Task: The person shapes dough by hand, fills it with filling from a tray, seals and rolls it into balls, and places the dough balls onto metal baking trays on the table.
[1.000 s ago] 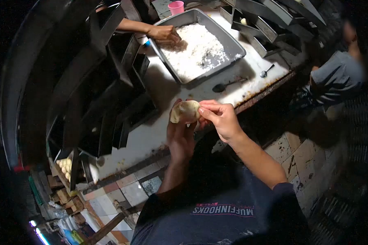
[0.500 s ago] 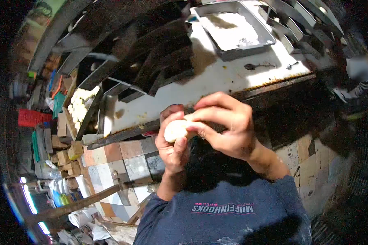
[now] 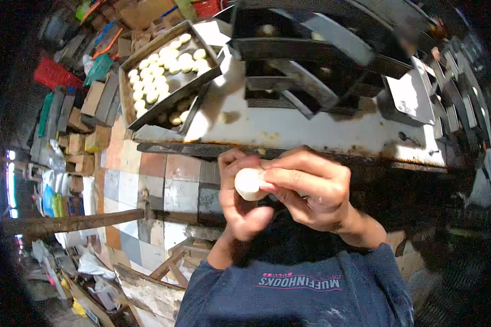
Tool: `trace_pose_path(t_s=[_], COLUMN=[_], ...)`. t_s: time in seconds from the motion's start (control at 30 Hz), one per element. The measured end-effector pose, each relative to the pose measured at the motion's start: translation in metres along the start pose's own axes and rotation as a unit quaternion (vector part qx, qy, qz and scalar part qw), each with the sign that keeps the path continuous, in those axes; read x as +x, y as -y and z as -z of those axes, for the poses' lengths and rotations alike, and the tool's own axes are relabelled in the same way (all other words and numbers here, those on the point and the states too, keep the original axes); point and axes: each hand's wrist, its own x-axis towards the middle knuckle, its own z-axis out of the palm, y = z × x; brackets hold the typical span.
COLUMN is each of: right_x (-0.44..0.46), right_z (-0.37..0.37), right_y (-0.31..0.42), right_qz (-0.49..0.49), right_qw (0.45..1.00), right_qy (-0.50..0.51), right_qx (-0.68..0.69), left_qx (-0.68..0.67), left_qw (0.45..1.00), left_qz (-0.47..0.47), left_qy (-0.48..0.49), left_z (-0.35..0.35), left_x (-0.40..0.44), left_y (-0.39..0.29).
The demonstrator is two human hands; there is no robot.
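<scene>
A pale, smooth dough ball (image 3: 249, 184) is held between my two hands, in front of my chest. My left hand (image 3: 239, 210) cups it from the left, fingers curled behind it and the thumb low at its underside, a little blurred. With thumb and fingertips together, my right hand (image 3: 313, 188) pinches the ball's right edge. The fingers hide part of its far side. Beyond the hands, at the upper left, a dark metal tray (image 3: 175, 101) carries many similar dough balls (image 3: 157, 71).
A white worktop (image 3: 311, 128) with a worn front edge runs past my hands. Dark stacked metal trays (image 3: 311, 49) stand on it. To the right are a pan of white powder (image 3: 412, 101) and a spoon (image 3: 409, 139). Cardboard boxes (image 3: 82, 143) and a wooden beam (image 3: 76, 220) lie left.
My view has swung left, bringing the tray of dough balls fully into sight and shifting the powder pan right. My left thumb has lowered on the dough ball, while my right fingers still pinch it.
</scene>
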Motion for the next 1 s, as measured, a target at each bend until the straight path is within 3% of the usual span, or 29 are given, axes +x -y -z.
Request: trace_pose_path(t_s=[0.03, 0.1, 0.13, 0.17, 0.23, 0.27, 0.3, 0.37, 0.43, 0.5, 0.53, 0.57, 0.63, 0.67, 0.7, 0.77, 0.8, 0.83, 0.9, 0.93, 1.0], right_x=[0.009, 0.028, 0.029, 0.027, 0.021, 0.02, 0.032, 0.033, 0.032, 0.029, 0.026, 0.023, 0.016, 0.023, 0.027, 0.031, 0.032, 0.038, 0.051, 0.055, 0.066], right_z=[-0.011, -0.028, -0.036, -0.042, -0.057, -0.066, -0.057, -0.065, -0.053, -0.038, -0.031, -0.023, -0.017, -0.01, 0.006, 0.042, 0.059, 0.076, 0.099, 0.115, 0.144], right_y=[0.002, 0.009, 0.008, 0.007, -0.004, -0.006, 0.002, 0.002, -0.008, -0.015, -0.024, -0.035, -0.043, -0.045, -0.045, -0.039, -0.036, -0.031, -0.017, -0.013, -0.017], right_qz=[-0.03, -0.101, -0.179, -0.252, -0.148, -0.125, -0.148, -0.027, 0.038, 0.044, 0.033, 0.023, -0.133, -0.064, -0.047, -0.043, 0.0, 0.034, 0.168, 0.162, 0.3], right_qw=[0.999, 0.994, 0.977, 0.949, 0.979, 0.979, 0.974, 0.999, 0.998, 0.995, 0.991, 0.983, 0.952, 0.981, 0.984, 0.99, 0.996, 0.993, 0.971, 0.96, 0.873], right_qy=[0.004, -0.002, 0.036, 0.072, 0.037, 0.004, 0.068, 0.037, 0.043, 0.054, 0.08, 0.107, 0.197, 0.106, 0.097, 0.129, 0.054, 0.035, 0.006, 0.1, 0.18], right_qx=[0.024, 0.043, 0.111, 0.177, 0.133, 0.162, 0.159, -0.004, -0.021, 0.066, 0.106, 0.145, 0.192, 0.149, 0.141, -0.04, -0.068, -0.111, -0.169, -0.203, -0.339], left_qx=[-0.094, -0.29, -0.14, -0.043, 0.022, 0.006, -0.021, 0.016, -0.023, -0.118, -0.061, -0.156, -0.049, -0.072, -0.048, -0.067, -0.2, -0.325, -0.238, -0.198, -0.148], left_qw=[0.993, 0.956, 0.981, 0.993, 0.966, 0.964, 0.962, 0.963, 0.965, 0.968, 0.969, 0.974, 0.929, 0.942, 0.948, 0.943, 0.962, 0.933, 0.942, 0.942, 0.928], left_qz=[-0.054, -0.002, -0.114, -0.076, -0.252, -0.267, -0.268, -0.253, -0.254, -0.209, -0.233, -0.152, -0.336, -0.317, -0.309, -0.17, -0.022, 0.129, 0.138, 0.115, 0.066], left_qy=[0.047, 0.036, 0.066, 0.084, 0.049, 0.022, -0.049, -0.086, -0.066, -0.071, 0.045, 0.054, 0.148, 0.085, 0.067, 0.279, 0.184, 0.083, 0.193, 0.244, 0.337], left_z=[0.017, 0.038, 0.051, 0.067, 0.06, 0.064, 0.058, 0.053, 0.045, 0.016, 0.021, 0.008, 0.005, -0.013, -0.017, 0.005, -0.022, -0.052, -0.093, -0.111, -0.142], left_x=[0.007, 0.004, 0.02, 0.022, 0.055, 0.059, 0.064, 0.069, 0.072, 0.077, 0.089, 0.091, 0.117, 0.119, 0.117, 0.14, 0.12, 0.105, 0.105, 0.104, 0.108], left_y=[0.011, 0.02, 0.026, 0.015, 0.006, 0.015, 0.023, 0.018, 0.017, 0.006, 0.009, 0.002, 0.017, 0.005, 0.024, 0.022, 0.032, 0.041, 0.035, 0.031, 0.016])
